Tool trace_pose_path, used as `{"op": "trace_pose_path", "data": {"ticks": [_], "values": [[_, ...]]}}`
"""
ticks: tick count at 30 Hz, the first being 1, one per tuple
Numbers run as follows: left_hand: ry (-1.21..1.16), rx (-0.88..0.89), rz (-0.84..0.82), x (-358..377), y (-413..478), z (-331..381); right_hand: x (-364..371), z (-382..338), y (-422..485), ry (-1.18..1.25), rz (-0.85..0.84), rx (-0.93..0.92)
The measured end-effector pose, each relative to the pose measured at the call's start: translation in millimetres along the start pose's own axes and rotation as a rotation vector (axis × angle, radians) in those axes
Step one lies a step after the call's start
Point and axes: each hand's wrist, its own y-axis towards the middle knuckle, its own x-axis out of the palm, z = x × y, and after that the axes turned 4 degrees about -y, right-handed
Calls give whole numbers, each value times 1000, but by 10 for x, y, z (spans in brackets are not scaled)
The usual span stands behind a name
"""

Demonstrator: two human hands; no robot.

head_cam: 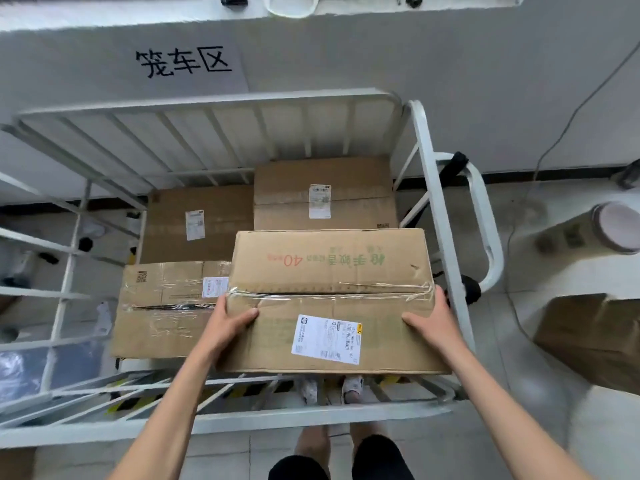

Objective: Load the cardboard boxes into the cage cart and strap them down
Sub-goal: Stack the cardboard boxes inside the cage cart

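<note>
left hand [232, 320] and right hand [433, 320] grip a large brown cardboard box [329, 271] just inside the near rail of the white barred metal cage cart [242, 424].
each hand clamps one short end of the box, thumb on the taped top and fingers wrapped out of sight round the side. the box's long axis runs left to right, straight across in front of the person and equally near both hands. it sits over the cart's front-right space, with its right end close to the cart's right post. whether it already rests on anything i cannot tell. its left end overlaps the flat tape-covered brown box [162, 306] at front left. beyond lie the low brown box at back left [207, 223] and the taller brown box at back right [325, 195]. the move looks to be straight down.
</note>
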Motion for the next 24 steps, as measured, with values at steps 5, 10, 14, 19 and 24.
{"op": "trace_pose_path", "data": {"ticks": [5, 10, 14, 19, 24], "values": [[12, -171, -23, 171, 512, -538, 600, 821, 669, 15, -73, 115], [48, -239, 3, 408, 936, -840, 925, 1026, 1008, -26, -53, 225], [52, -216, 6, 596, 1300, -900, 1043, 1090, 1349, -74, -10, 217], [64, -233, -3, 714, 1790, -1018, 1136, 1067, 1917, -74, 32, 182], [69, -275, -22, 956, 1991, -1271, 1212, 1035, 2192, -118, 101, 190]]}}
